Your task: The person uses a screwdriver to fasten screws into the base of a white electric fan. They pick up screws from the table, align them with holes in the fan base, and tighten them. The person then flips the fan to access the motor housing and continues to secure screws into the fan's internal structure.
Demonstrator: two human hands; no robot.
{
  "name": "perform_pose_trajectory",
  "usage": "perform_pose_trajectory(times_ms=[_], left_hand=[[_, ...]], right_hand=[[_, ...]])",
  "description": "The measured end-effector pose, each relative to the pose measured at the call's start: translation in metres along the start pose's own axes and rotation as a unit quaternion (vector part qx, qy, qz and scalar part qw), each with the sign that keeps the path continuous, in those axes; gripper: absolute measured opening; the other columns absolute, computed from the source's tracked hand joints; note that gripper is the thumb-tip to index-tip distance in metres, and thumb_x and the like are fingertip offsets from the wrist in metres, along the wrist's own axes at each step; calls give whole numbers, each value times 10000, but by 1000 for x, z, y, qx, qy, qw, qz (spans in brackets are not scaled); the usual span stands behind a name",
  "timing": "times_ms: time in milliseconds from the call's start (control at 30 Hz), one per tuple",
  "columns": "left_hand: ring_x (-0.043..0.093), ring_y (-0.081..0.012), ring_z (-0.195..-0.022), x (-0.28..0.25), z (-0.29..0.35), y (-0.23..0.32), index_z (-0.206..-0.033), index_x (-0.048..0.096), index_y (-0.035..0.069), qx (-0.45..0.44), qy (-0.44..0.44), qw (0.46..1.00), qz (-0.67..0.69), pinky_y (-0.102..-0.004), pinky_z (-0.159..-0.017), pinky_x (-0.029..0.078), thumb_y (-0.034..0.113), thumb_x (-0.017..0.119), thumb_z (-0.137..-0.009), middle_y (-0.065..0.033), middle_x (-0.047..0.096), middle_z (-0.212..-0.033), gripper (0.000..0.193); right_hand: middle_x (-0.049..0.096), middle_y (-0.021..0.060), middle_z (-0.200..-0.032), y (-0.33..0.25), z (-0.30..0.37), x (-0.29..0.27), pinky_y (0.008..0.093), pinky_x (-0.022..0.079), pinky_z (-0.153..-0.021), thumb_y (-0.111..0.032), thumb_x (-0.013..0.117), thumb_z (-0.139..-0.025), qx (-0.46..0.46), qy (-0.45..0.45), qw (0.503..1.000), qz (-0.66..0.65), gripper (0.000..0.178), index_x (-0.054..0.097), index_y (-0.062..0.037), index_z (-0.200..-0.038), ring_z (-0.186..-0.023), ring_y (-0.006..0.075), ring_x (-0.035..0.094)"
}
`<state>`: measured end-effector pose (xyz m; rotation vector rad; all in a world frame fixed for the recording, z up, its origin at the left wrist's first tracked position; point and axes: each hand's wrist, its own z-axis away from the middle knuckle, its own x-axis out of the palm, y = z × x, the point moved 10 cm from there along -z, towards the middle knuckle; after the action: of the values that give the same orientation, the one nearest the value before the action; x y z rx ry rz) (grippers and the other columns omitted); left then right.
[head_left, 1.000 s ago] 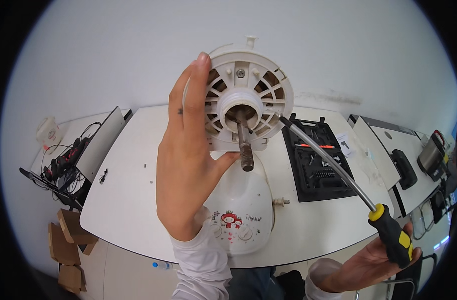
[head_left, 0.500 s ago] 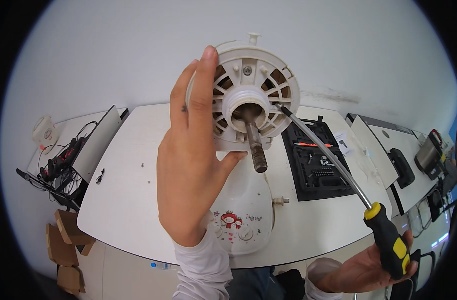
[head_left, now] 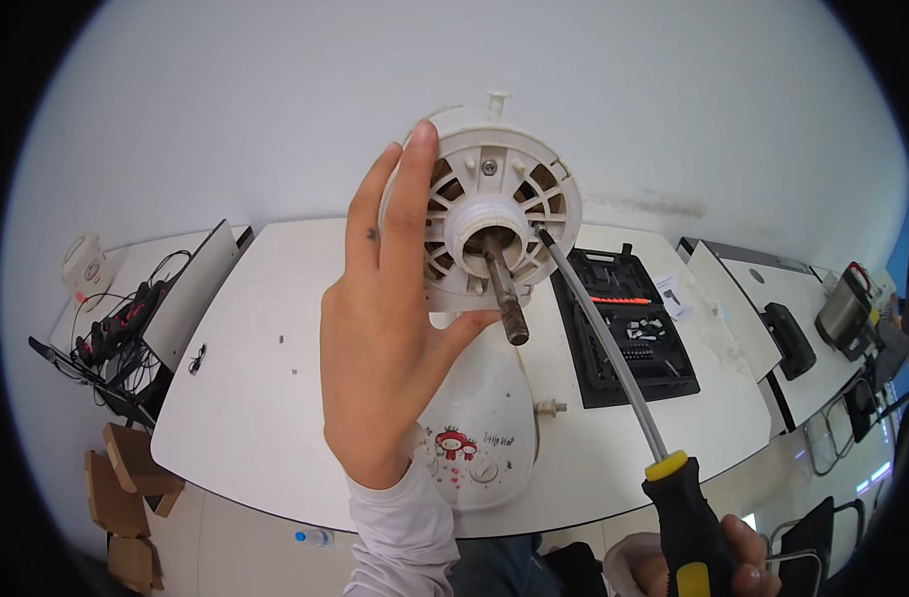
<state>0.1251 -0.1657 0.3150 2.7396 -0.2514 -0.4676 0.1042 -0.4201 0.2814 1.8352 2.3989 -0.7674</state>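
In front of me, above the table, my left hand (head_left: 373, 348) grips a round white fan motor housing (head_left: 482, 207) by its left side. The fingers lie along the rim and the thumb is underneath. A worn metal shaft (head_left: 504, 291) with a threaded tip sticks out of the housing's central collar toward me. My right hand (head_left: 748, 562), partly cut off at the lower edge, is closed round the black and yellow handle of a long screwdriver (head_left: 685, 502). The screwdriver's tip sits at the slotted face, right of the collar. Whether it meets a screw there is too small to tell.
Below the housing, a white fan base (head_left: 489, 418) with cartoon prints and knobs lies on the white table (head_left: 246, 428). A black tool case (head_left: 634, 383) lies open to its right. Small pieces and a cable lie left. Side tables hold cables and a metal kettle (head_left: 844, 308).
The housing in my left hand has dropped slightly in view. My right hand and the screwdriver handle have shifted left and down, so the screwdriver stands steeper, its tip still at the housing.
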Motion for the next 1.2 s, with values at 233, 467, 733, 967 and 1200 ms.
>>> perform_pose_trajectory(times_ms=[233,467,733,967,1200], left_hand=[[576,-297,-985,5,-4,8,-1325,359,123,-8,27,1000,13,-352,-769,530,88,835,-337,-115,515,-1213,1098],[577,-279,-989,3,-2,2,-1323,366,130,-36,26,999,11,-338,-742,550,20,823,-331,-108,507,-1224,1097],[568,-276,-1009,5,-4,7,-1310,382,126,-28,33,999,-13,-337,-757,548,-29,810,-343,-90,489,-1259,1068],[566,-277,-1014,5,-5,13,-1301,387,119,-34,32,999,9,-336,-783,541,-33,810,-353,-87,489,-1258,1049],[554,-257,-1033,9,-3,7,-1301,374,122,-29,22,999,-32,-321,-770,555,-18,812,-364,-59,459,-1290,1043]], right_hand=[[485,196,-968,-27,-7,-16,254,526,-479,-291,598,-845,-254,-12,919,301,433,375,-62,-1137,-575,264,569],[497,212,-940,9,11,-49,248,501,-496,-99,546,-846,63,207,970,114,377,386,-63,-1185,-556,210,541],[507,290,-1058,-13,-25,-3,299,518,-591,-89,605,-817,-13,-131,972,196,362,493,-48,-1159,-686,277,599],[483,272,-1030,-25,-21,-33,251,468,-545,-253,519,-845,-240,24,917,317,292,487,-28,-1028,-709,249,569],[479,214,-992,-25,-28,-13,222,509,-574,-144,658,-752,-160,-8,939,304,313,480,-43,-988,-679,237,582]])
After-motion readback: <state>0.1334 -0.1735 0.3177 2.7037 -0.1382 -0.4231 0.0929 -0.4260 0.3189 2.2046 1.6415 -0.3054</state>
